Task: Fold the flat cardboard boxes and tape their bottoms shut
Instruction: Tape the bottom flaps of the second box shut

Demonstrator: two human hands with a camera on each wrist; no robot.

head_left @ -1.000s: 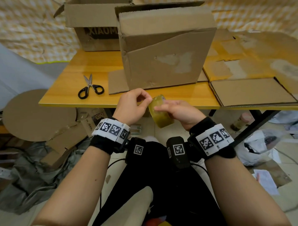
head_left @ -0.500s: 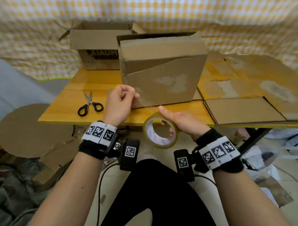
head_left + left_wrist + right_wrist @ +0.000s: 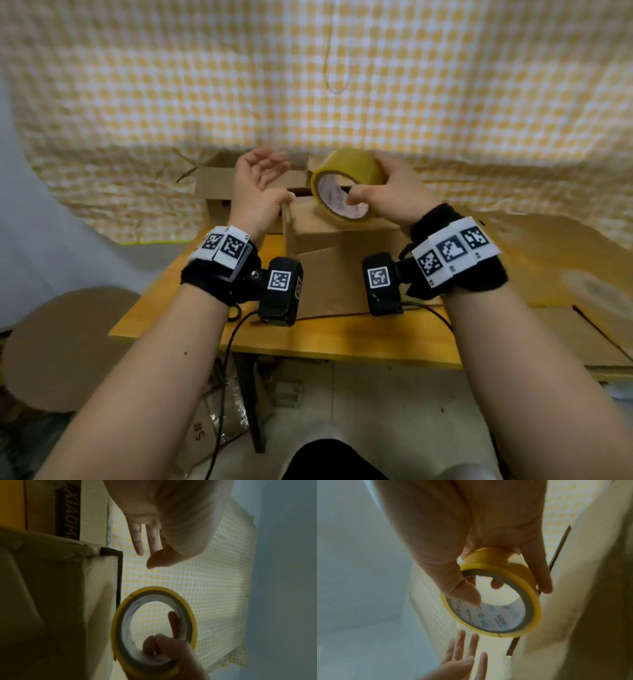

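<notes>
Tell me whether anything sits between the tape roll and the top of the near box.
Nothing visible does. The right hand grips the yellow tape roll just above the near cardboard box, and the left hand, open beside it, is clear of that gap.

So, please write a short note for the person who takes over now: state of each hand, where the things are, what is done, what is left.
Left hand: open, holds nothing, raised beside the box's left top edge.
Right hand: grips the yellow tape roll, thumb through the core, held above the box.
Folded box: stands on the wooden table, flaps closed on top. A second box stands behind it.
Done: the box is folded.
Left: no tape strip shows on the top seam yet, so tape it shut; then the flat cardboard to the right.
</notes>
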